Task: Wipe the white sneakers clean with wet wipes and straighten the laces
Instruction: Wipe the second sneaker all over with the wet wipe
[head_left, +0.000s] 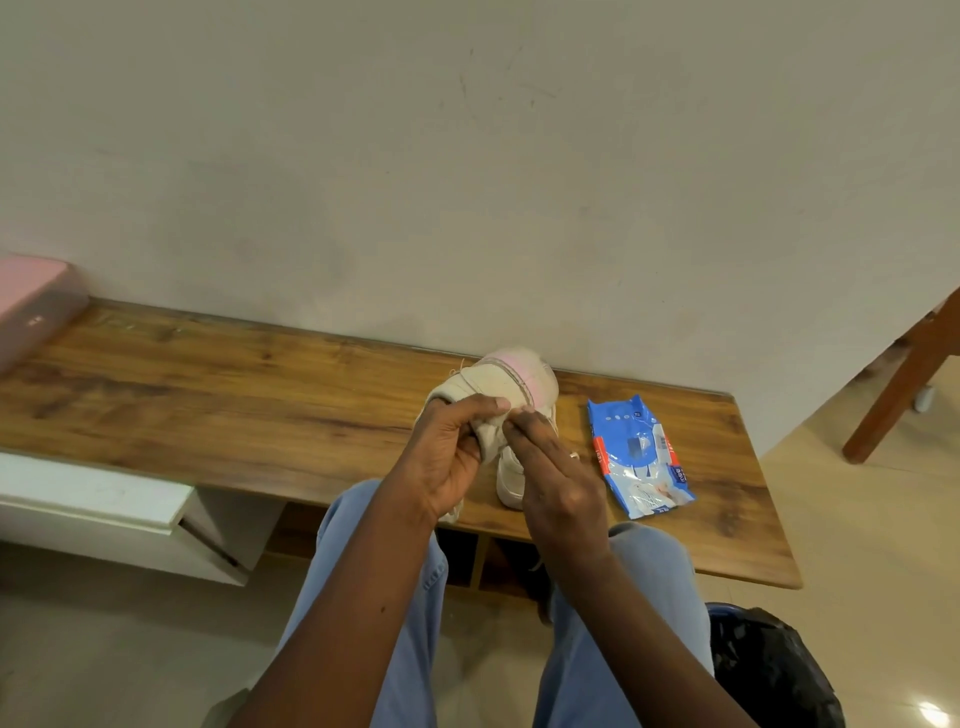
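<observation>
A white sneaker (511, 382) with a pink heel panel is held tilted above the wooden bench (208, 395). My left hand (447, 457) grips it from the left, thumb across the top. My right hand (556, 478) presses straight fingers against the sneaker's side; whether a wipe lies under them is hidden. A second white sneaker (508, 480) lies on the bench beneath my hands, mostly covered. The blue wet wipes pack (639, 457) lies flat on the bench to the right.
A pink-lidded box (31, 306) sits at the bench's far left. A white drawer unit (104, 514) stands below left. A wooden chair leg (904, 384) is at right, a bin with a black bag (769, 670) at lower right.
</observation>
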